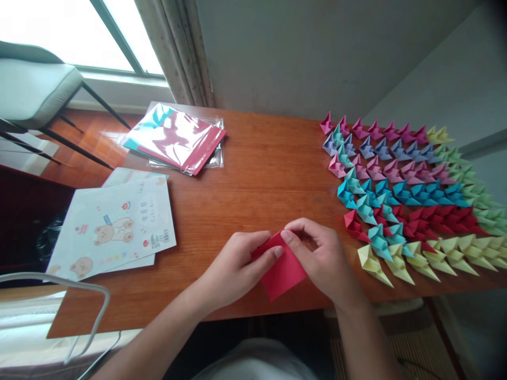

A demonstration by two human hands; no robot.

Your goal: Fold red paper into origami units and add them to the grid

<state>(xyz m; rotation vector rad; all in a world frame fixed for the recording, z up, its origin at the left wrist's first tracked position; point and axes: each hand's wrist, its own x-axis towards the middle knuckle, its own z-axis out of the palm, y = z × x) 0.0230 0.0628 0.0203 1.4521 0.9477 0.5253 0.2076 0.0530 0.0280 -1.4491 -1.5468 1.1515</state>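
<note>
A square of red origami paper [282, 274] is held up over the table's front edge, between both hands. My left hand [241, 264] pinches its left side, thumb lying on top and fingers underneath. With thumb and forefinger together, my right hand [317, 253] grips the paper's upper corner. The thumbs point toward each other near that corner. The far layers of the paper are hidden behind the fingers. To the right of my right hand, the nearest folded pieces are a red paper boat-like figure [355, 226] and a pale yellow one [372, 263].
Rows of folded paper figures [400, 192] in several colours cover the right side of the wooden table [261, 174]. Paper packs in clear wrapping [178, 137] lie at the back left. Bear-printed sheets [119, 227] are nearer. A chair [39, 89] stands beyond the left edge.
</note>
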